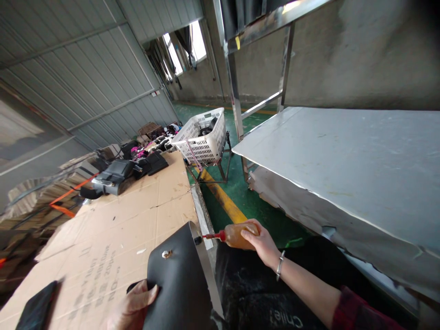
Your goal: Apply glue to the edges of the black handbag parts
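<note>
In my right hand (257,238) is a squeeze bottle (237,235) of amber liquid, fingers wrapped round its body. Its red nozzle points left and meets, or nearly meets, a small dark spot near the edge of a black leather-like panel (178,279). A metal stud (167,254) sits on the panel's outer face. My left hand (139,300) grips the panel's left edge, thumb on the outer face and fingers behind it. The panel stands tilted at the edge of a cardboard-covered table (137,224); its lower part runs out of view.
A dark phone-like slab (37,306) lies at the table's lower left. Black bags (118,174) and mixed goods are piled at the far end. A white basket (202,142) stands on a metal stand beyond. To the right is a grey-topped table (343,156).
</note>
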`<state>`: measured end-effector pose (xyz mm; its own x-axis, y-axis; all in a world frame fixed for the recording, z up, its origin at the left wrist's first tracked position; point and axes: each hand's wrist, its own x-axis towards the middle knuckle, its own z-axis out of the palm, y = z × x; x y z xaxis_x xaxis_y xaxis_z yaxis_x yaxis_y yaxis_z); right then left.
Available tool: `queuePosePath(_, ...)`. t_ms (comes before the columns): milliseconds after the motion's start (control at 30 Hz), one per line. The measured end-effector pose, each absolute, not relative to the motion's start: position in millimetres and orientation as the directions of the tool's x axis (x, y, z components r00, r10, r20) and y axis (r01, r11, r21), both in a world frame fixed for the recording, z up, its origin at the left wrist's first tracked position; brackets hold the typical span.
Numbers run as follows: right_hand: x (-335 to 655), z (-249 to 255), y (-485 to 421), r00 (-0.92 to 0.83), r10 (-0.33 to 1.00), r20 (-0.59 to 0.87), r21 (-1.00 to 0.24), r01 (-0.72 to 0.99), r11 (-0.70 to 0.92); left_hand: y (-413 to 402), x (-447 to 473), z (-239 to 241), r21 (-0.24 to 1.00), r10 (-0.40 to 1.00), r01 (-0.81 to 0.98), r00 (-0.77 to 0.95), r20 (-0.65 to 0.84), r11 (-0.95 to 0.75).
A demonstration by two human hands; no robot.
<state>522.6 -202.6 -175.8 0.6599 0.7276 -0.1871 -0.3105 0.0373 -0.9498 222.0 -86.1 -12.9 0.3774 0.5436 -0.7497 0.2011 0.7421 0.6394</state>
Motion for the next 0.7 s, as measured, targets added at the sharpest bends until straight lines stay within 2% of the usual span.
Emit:
queuePosePath(167,521,-176,-195,0.627,0.76,-0.171,-0.951,-0.308,0.04,-89,228,-10,0.635,0.533,0.219,0.383,-0.754,0.741)
queuePosePath(333,519,-178,-196,0.674,0.712,-0.195,-0.944,-0.325,0.049,-90,231,-8,0.638,0.529,0.232,0.393,-0.752,0.734)
queuePosePath(500,519,-166,-202,0.607,0.772,-0.187,-0.945,-0.325,0.026,-89,231,-10,0.631,0.524,0.215,0.396,-0.754,0.745)
queuePosePath(700,521,-166,-198,0.666,0.716,-0.211,-0.943,-0.332,0.031,-89,230,-12,0.639,0.531,0.232,0.391,-0.752,0.733)
